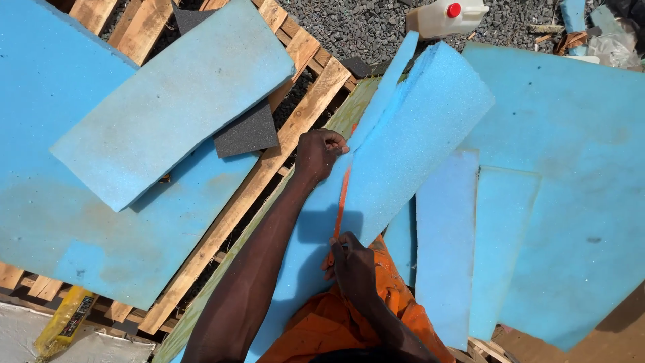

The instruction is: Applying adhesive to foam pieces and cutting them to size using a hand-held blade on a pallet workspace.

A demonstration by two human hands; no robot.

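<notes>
Foam (pixel 403 154): on pallet (pixel 295 128), partly slit.
Left hand (pixel 321 153): fist pinching slit edge.
Right hand (pixel 353 262): clamped on orange blade (pixel 341 205).
Handling: likely light, soft, tearable; grip beside slit.

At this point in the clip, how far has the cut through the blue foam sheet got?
Done: a split runs from the sheet's far edge to the left hand, with the narrow strip parted from the blue foam sheet. In hand: the left hand grips the foam at the split; the right hand holds the orange blade along the cut line. Left: the foam below the blade, towards the person, looks uncut.
</notes>
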